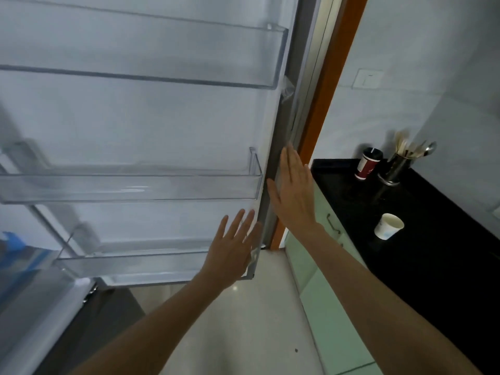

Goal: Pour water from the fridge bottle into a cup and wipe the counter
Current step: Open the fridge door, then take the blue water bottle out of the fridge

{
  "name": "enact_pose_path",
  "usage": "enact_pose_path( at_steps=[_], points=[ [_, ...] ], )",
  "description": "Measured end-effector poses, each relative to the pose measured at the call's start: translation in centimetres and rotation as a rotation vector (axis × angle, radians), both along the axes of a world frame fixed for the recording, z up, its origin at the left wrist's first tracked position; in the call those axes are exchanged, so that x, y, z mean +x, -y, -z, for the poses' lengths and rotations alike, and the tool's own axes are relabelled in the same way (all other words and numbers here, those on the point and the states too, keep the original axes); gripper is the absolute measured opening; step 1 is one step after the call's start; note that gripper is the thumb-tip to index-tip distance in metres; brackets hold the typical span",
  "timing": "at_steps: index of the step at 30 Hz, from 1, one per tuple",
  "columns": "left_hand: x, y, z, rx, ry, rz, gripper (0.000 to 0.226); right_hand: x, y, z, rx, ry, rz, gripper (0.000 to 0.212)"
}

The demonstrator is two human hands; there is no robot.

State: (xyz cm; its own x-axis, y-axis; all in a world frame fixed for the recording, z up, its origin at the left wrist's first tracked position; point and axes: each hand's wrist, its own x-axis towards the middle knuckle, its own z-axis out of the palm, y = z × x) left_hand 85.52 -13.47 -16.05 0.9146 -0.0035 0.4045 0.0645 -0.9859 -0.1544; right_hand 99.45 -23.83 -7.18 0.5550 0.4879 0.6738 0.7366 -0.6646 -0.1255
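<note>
Fridge door open, both hands at its free edge; no bottle in sight.

The cup (388, 226) stands on the black counter (438, 266) at 3 o'clock from the hands, well apart; its mouth tilts toward the camera. The fridge door (135, 117) runs upright, its shelves bare. The right hand (293, 194), nearer the cup, lies flat along the edge with straight fingers; the left hand (232, 247), at 7 o'clock from it, is spread and holds nothing.

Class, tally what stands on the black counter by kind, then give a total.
Paper cups: 2, one white, one red and white with a dark lid
Metal utensil holders: 1
Total: 3
</note>
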Motion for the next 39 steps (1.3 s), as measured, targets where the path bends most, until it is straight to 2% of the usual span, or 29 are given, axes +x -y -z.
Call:
enact_pose_path(
  at_steps=[9,15,20,26,30,39],
  points=[
    [-10.3,-3.1,3.6,-0.135,-0.017,-0.229,0.052,-7.9,2.8,10.0,-0.158,-0.076,-0.136,0.051],
    [-20.1,-5.9,5.5,-0.188,-0.101,-0.444,0.054,-13.6,1.2,14.4,-0.31,-0.17,-0.294,0.043],
    [-28.4,-7.4,6.3,-0.263,-0.139,-0.67,0.055,-20.0,-2.8,16.8,-0.336,-0.167,-0.463,0.037],
    [-36.6,-9.7,5.4,-0.271,-0.141,-0.843,0.047,-28.0,-9.1,16.6,-0.328,-0.15,-0.652,0.035],
    [-41.3,-11.7,3.8,-0.308,-0.113,-0.953,0.05,-32.0,-13.6,15.6,-0.334,-0.171,-0.733,0.037],
    [-47.0,-17.2,-1.6,-0.326,0.019,-1.037,0.042,-37.1,-23.8,9.9,-0.336,-0.176,-0.88,0.043]
  ],
)
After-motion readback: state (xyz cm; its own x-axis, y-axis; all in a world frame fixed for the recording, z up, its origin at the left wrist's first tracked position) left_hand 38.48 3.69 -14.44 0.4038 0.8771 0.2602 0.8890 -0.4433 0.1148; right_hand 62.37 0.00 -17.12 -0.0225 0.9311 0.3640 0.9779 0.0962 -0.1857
